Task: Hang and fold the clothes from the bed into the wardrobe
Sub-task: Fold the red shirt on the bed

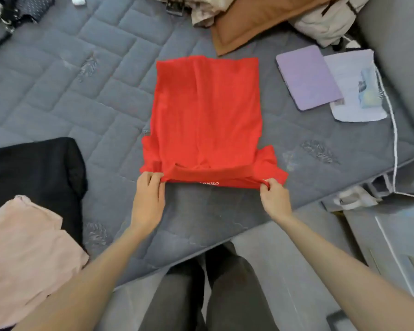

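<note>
A red T-shirt (pixel 206 115) lies flat on the grey quilted mattress (pixel 77 91), its sides folded in so it forms a long strip. White lettering shows on its near edge. My left hand (pixel 148 199) pinches the near left corner of that edge. My right hand (pixel 275 199) pinches the near right corner. The near edge is lifted slightly off the mattress between both hands.
A black garment (pixel 34 177) and a pale pink garment (pixel 22 254) lie at the left. A brown cloth (pixel 256 22) and beige clothes (pixel 330 17) are piled at the far end. A purple tablet case (pixel 306 80), papers (pixel 354 91) and a white cable (pixel 394 139) lie at the right.
</note>
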